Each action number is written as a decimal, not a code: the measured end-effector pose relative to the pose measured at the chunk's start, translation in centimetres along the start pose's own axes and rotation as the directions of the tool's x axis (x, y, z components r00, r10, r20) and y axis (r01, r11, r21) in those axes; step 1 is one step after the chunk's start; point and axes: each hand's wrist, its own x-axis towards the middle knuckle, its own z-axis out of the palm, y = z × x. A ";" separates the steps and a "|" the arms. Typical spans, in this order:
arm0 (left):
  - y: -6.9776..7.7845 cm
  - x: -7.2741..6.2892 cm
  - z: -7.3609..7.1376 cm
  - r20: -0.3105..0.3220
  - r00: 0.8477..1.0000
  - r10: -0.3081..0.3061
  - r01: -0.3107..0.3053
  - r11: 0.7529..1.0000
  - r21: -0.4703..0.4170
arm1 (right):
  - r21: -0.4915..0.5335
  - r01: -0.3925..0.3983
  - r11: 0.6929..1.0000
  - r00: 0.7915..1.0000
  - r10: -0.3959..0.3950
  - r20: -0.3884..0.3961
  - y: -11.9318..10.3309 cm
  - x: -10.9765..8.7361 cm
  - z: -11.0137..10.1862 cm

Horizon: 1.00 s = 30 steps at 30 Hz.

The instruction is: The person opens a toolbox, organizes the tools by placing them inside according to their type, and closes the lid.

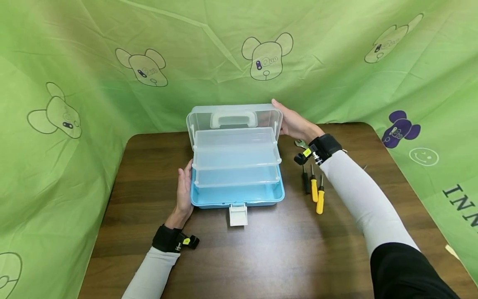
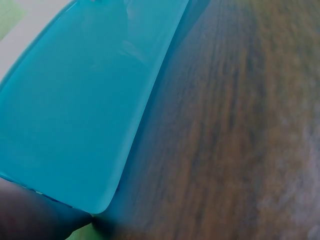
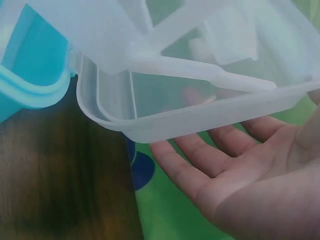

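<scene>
A toolbox stands open on the table, with a blue base [image 1: 239, 195], two stepped translucent trays [image 1: 235, 145] and a raised clear lid [image 1: 201, 118] bearing a handle. Its white latch [image 1: 238, 216] hangs down in front. My left hand [image 1: 184, 191] lies along the base's left side, fingers extended. In the left wrist view the blue side wall [image 2: 85, 110] fills much of the picture, and only a dark edge of the hand shows. My right hand [image 1: 295, 122] is at the lid's right side. The right wrist view shows its extended fingers [image 3: 185, 167] against the lid's outside, tips partly hidden.
Right of the box lie a black-handled screwdriver [image 1: 306, 182] and two yellow-handled screwdrivers, one nearer [image 1: 320, 201] than the other [image 1: 314, 189]. A wrench head [image 1: 300, 143] shows beside the right wrist, which covers the rest. A green printed cloth [image 1: 209, 62] hangs behind the wooden table [image 1: 149, 178].
</scene>
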 end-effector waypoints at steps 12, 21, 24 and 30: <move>0.3 -0.1 0.2 0.008 1.000 -0.009 0.009 1.000 0.004 | 0.192 -0.068 0.979 0.995 0.082 -0.064 2.1 0.5 -0.6; 0.4 -0.1 0.2 -0.005 0.999 -0.032 0.032 0.999 0.017 | 0.240 -0.081 0.967 0.991 0.105 -0.088 3.6 1.1 -0.7; 0.3 -0.1 0.2 -0.005 1.000 -0.026 0.026 0.999 0.021 | 0.240 -0.095 0.966 0.987 0.123 -0.104 4.0 1.2 -0.6; 0.2 -0.2 0.2 -0.008 1.000 -0.015 0.016 0.999 0.039 | 0.220 -0.126 0.967 0.981 0.155 -0.121 4.8 1.2 -0.4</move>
